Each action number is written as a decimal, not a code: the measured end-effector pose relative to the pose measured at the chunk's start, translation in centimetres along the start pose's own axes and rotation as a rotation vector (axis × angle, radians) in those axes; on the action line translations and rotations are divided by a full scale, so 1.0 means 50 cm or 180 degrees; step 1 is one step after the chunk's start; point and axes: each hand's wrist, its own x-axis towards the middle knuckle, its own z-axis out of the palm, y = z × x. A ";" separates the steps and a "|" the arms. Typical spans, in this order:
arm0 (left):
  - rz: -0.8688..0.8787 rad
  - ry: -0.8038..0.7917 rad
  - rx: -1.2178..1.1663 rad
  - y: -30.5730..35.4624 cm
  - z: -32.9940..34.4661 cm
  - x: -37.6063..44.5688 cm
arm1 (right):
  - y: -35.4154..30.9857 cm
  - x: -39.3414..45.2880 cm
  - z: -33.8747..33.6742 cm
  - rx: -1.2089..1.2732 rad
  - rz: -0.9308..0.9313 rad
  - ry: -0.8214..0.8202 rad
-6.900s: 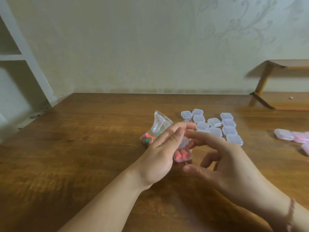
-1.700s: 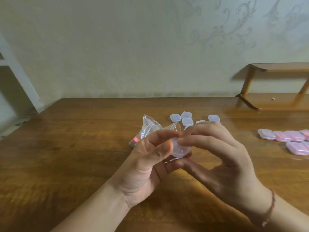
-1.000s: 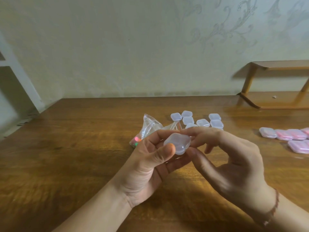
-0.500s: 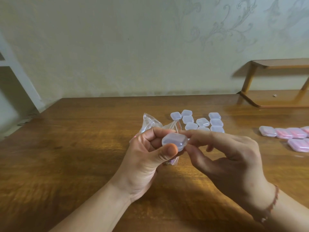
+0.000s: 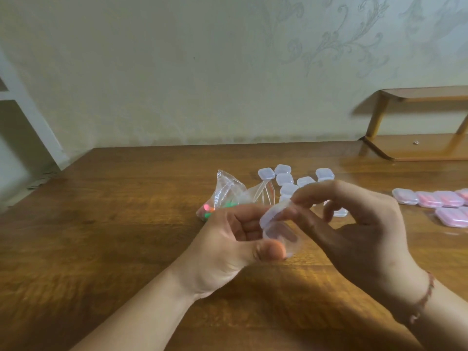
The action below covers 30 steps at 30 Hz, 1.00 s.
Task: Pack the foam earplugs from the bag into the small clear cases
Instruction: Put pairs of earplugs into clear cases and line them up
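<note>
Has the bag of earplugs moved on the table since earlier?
No. The bag lies just left of the empty clear cases, as before.

A room in a home, by the look of it — the pale wall (image 5: 177,72) carries a faint scrolling floral pattern (image 5: 329,39), the kind found on household wallpaper. The varnished wooden worktop (image 5: 114,224) stands against that wall, with a small wooden shelf unit (image 5: 420,122) of the same tone at its far right corner — and a white painted frame (image 5: 30,115) at the left.
</note>
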 end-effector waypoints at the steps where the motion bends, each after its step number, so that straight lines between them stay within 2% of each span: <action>1: -0.0013 -0.0215 0.0265 -0.002 0.002 -0.002 | 0.001 0.002 0.000 0.0045 0.0073 -0.0092; 4: -0.0211 -0.0664 0.0568 -0.009 0.006 -0.005 | 0.004 0.004 0.006 0.0269 0.0391 -0.0427; 8: -0.0276 -0.0682 0.0182 -0.004 -0.018 -0.005 | 0.009 0.003 0.004 0.0365 0.0600 -0.0377; 10: -0.0251 -0.0423 -0.0265 0.016 -0.047 -0.003 | 0.015 0.003 -0.001 0.0460 0.0877 -0.0176; 12: -0.0249 0.0097 -0.0731 0.040 -0.079 -0.001 | 0.026 0.001 -0.001 0.0286 0.1058 -0.0186; 15: -0.0384 0.1226 -0.0956 0.060 -0.131 0.001 | 0.038 -0.002 0.012 -0.0152 0.1278 -0.0817; 18: -0.0670 0.1870 -0.0913 0.051 -0.168 0.000 | 0.041 0.005 0.042 -0.0497 0.1407 -0.1554; 21: -0.0908 0.2034 -0.0757 0.035 -0.180 0.002 | 0.046 0.027 0.076 -0.0780 0.1470 -0.1860; 24: -0.0888 0.2067 -0.0750 0.025 -0.182 0.009 | 0.051 0.055 0.102 -0.1014 0.1475 -0.2102; 30: -0.1057 0.2088 -0.0566 0.017 -0.177 0.015 | 0.055 0.083 0.136 -0.1014 0.1336 -0.2315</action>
